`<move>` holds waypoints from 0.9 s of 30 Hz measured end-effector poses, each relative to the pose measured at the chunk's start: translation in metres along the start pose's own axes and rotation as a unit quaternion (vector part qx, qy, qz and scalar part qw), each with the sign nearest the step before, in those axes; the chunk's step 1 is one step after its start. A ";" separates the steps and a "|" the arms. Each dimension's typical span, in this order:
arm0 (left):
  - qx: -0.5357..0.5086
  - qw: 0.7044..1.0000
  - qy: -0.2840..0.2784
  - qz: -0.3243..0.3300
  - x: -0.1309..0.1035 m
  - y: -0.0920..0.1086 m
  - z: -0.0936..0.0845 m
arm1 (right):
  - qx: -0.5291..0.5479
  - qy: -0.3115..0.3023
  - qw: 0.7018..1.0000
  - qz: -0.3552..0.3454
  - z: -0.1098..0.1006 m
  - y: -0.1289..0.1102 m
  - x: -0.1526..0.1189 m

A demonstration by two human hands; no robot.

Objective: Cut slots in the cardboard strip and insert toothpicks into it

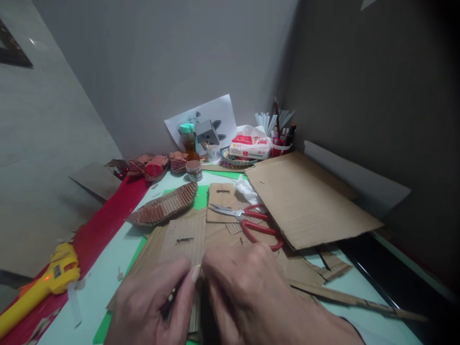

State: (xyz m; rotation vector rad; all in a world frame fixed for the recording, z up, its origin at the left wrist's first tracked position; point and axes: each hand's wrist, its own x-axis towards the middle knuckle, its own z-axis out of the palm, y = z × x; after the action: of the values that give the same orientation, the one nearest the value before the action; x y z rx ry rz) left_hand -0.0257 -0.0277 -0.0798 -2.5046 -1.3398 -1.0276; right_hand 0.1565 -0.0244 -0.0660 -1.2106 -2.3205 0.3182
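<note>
My left hand point(154, 297) is closed, thumb and forefinger pinched together. Beside it, my right hand point(244, 287) is curled with its fingertips turned down, close to the left fingertips. Whatever lies between the fingers is too small or hidden to make out. Both hands are over a piece of corrugated cardboard point(187, 235) with a short dark slot in it. Just beyond the right hand lie red-handled scissors point(260, 232), blades partly spread and pointing left. Behind them is a smaller slotted cardboard piece point(219, 211). A boat-shaped corrugated form point(165, 205) rests at left.
A yellow glue gun point(53, 273) lies at the left edge on red cloth. A large cardboard sheet point(312, 201) leans at right above cardboard scraps point(330, 268) and a black glossy panel point(398, 282). Along the wall stand a jar point(194, 170), a bottle point(189, 143) and a tissue pack point(249, 143).
</note>
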 end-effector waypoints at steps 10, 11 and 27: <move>-0.025 0.999 0.017 -0.022 0.007 0.008 0.002 | -0.067 -0.039 0.997 0.006 -0.008 -0.008 0.015; -0.039 0.998 0.014 -0.036 0.008 0.007 0.002 | -0.073 -0.031 0.997 -0.003 -0.011 -0.008 0.016; -0.462 0.802 -0.133 -0.355 0.021 0.007 -0.019 | 0.202 -0.044 0.978 -0.013 -0.034 -0.001 0.008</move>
State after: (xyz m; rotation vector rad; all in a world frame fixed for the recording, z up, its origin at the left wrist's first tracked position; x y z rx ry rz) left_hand -0.0217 -0.0246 -0.0508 -2.8490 -2.4567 -1.9110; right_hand 0.1700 -0.0193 -0.0345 -0.9777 -2.1972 0.8060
